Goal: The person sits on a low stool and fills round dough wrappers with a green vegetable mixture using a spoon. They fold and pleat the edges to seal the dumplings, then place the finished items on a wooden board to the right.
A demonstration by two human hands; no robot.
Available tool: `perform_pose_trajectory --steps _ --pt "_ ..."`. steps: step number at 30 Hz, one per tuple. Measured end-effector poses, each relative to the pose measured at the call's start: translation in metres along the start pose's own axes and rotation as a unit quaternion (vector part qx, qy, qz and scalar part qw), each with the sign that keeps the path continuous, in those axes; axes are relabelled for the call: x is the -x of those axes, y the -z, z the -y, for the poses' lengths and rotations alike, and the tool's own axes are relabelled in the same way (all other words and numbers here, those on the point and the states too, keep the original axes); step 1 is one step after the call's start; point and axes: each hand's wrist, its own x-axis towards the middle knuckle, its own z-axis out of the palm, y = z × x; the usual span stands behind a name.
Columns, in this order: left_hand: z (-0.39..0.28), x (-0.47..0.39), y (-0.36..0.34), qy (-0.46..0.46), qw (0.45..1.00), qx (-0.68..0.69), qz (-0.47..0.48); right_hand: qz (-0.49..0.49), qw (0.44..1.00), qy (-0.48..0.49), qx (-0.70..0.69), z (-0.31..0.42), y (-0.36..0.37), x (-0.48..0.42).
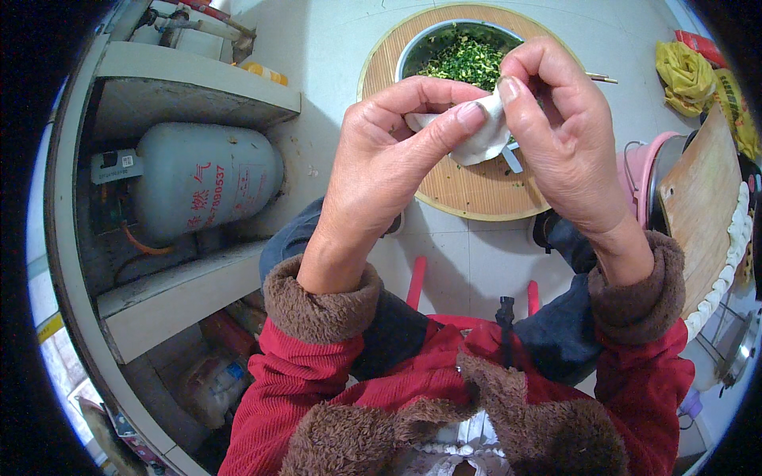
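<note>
Between my two hands is a folded white dumpling wrapper [485, 140], held up in front of a metal bowl [400, 62]. My left hand [396, 146] supports its left side, the thumb lying across the dough. With thumb and bent forefinger, my right hand [556, 113] pinches the wrapper's upper right edge. Chopped green filling [467, 59] fills much of the bowl, which rests on a round wooden board [387, 56]. A pale flat handle [511, 160] sticks out below the wrapper; its other end is hidden.
At right, a wooden board [696, 196] carries a row of white dumplings [735, 238] along its edge, beside a pink bucket [646, 160]. A yellow plastic bag [684, 77] lies beyond. On the left, a grey gas cylinder [208, 178] lies in an open cabinet [178, 291]. Chopstick tips [602, 78] project past the round board.
</note>
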Motion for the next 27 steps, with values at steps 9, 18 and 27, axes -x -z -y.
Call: perform_pose_trajectory --steps 9,18,27 --pt "0.0 0.0 0.002 0.013 1.0 0.018 -0.009 0.01 1.0 0.009 -0.002 -0.002 -0.001 -0.001" --pt "0.002 0.001 0.004 0.032 0.998 0.049 -0.017 0.06 0.998 -0.015 -0.023 -0.006 0.009 -0.008" --pt "0.0 0.0 0.007 0.082 0.996 -0.023 0.038 0.067 0.984 0.091 0.136 -0.008 0.01 -0.01"
